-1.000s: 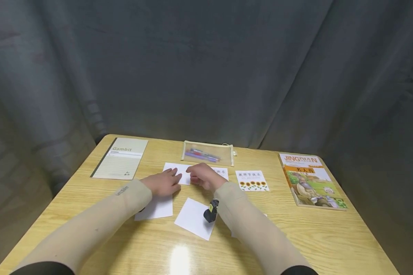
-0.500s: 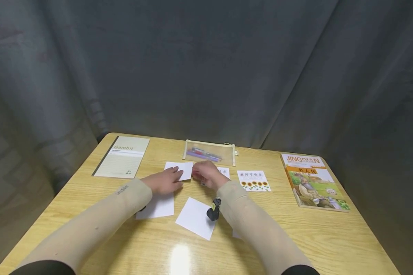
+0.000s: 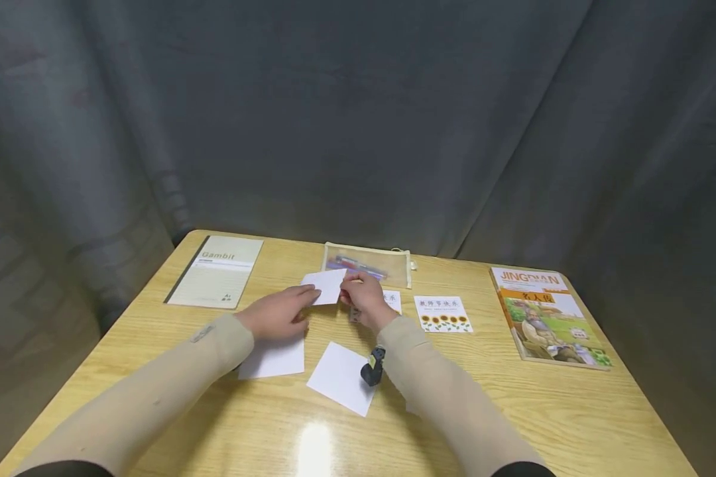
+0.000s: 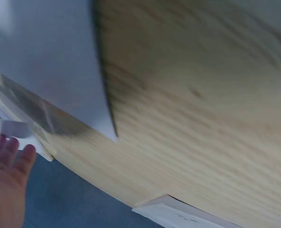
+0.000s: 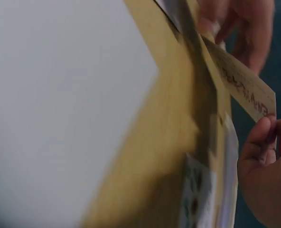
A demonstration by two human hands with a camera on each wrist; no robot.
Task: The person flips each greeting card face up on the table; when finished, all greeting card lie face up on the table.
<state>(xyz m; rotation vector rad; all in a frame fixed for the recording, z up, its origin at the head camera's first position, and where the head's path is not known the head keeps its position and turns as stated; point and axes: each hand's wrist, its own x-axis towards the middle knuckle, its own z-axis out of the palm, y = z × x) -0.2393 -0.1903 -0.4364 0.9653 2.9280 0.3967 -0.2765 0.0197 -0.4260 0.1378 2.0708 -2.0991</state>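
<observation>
A white card (image 3: 324, 285) is tilted up off the table between the hands, blank side up in the head view. In the right wrist view its underside (image 5: 242, 85) bears dark printed characters. My right hand (image 3: 366, 298) pinches its right corner between thumb and fingers. At the left edge, my left hand (image 3: 277, 313) holds the card, fingers on top and thumb low; the thumb's contact is partly hidden. Beneath the left hand lies a blank white sheet (image 3: 274, 361). Partly under the right hand lies a card with printed characters (image 3: 392, 303).
Another blank square (image 3: 341, 377) lies in front. A sunflower card (image 3: 443, 314) is to the right. Behind stands a mesh pencil pouch (image 3: 394, 265) with pens inside. The notebook (image 3: 217, 271) lies far left, the illustrated book (image 3: 549, 318) far right; my right sleeve partly covers another paper (image 3: 410, 407).
My right hand has taken hold of the white card's right corner. The card has risen off the table and shifted right, tilting, and the left hand has followed its left edge.
</observation>
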